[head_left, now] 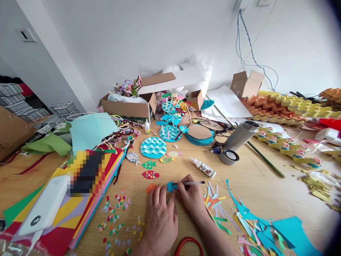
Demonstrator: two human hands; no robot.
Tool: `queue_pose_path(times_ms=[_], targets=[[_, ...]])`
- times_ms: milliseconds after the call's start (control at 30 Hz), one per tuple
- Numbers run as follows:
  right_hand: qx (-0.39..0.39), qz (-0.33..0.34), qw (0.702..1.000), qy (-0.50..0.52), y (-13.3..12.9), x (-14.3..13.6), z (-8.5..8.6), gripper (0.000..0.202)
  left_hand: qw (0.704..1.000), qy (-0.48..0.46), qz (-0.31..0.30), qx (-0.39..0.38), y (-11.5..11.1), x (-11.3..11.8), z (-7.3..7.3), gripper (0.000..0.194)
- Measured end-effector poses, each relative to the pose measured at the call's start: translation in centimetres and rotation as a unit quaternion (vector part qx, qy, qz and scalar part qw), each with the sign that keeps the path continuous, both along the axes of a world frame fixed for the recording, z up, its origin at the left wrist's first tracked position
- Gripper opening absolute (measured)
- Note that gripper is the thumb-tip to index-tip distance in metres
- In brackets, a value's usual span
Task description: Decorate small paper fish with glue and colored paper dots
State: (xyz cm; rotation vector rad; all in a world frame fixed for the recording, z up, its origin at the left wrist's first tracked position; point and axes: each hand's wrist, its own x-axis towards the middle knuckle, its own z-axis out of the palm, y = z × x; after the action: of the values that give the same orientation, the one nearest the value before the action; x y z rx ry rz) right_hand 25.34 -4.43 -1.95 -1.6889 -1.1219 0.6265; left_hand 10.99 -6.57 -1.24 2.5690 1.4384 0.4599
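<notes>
In my right hand (190, 195) is a slim grey pen (195, 183), its tip at a small blue paper piece (169, 187), perhaps a fish. My left hand (161, 213) lies with fingers stretched out over the lower part of that blue piece. Partly covered by those fingers is an orange paper fish (150, 188). Beyond the hands lie a red spotted paper fish (150, 175), a green paper fish (149, 164), a yellow striped paper fish (167, 160) and a pink striped paper fish (174, 154). A white glue bottle (204, 167) rests on its side nearby.
Coloured sheets (87, 209) carry a white power bank (45, 204) at left. Paper scraps (266, 231) spread at right, with red scissor handles (189, 245) near the front edge. Farther back are a wavy blue disc (153, 147), a metal flask (241, 135) and egg trays (279, 106).
</notes>
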Motion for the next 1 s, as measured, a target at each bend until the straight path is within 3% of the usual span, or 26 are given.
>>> queue_pose_path(times_ms=[467,1000], targets=[[0.007,0.004,1.0,-0.012,0.01,0.02,-0.34,0.024,1.0,-0.005,-0.002,0.022,-0.06,0.03,-0.25,0.05],[0.003,0.003,1.0,-0.005,0.04,-0.05,-0.04,0.025,1.0,-0.005,-0.001,-0.007,-0.06,0.0,0.05,0.048]])
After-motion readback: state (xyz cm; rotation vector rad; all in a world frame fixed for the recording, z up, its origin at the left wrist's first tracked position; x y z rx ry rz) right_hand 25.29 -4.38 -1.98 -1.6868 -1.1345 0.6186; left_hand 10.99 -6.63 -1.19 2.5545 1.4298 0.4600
